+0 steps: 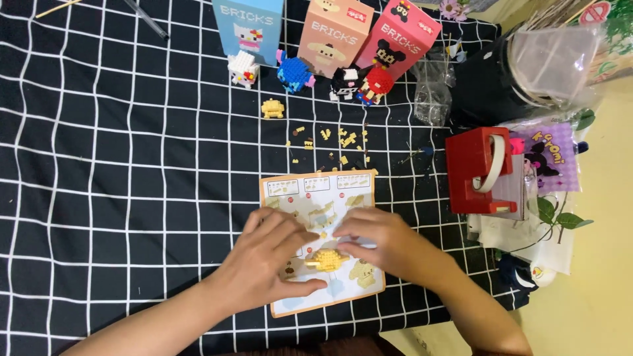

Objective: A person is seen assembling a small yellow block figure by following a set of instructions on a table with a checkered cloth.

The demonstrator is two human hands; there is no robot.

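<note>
Yellow brick piece (328,259), half built, sits on the instruction sheet (310,191) between my hands. My left hand (267,260) lies flat on the sheet, fingers spread, thumb reaching under the piece; my right hand (382,244) curls over it, fingertips pinching its right edge. Beyond the sheet, loose yellow bricks (336,142) scatter over the black grid cloth (119,165). Further up stand four finished brick figures (295,72) before three boxes (333,29). A red tape dispenser (478,171) sits to the right
</note>
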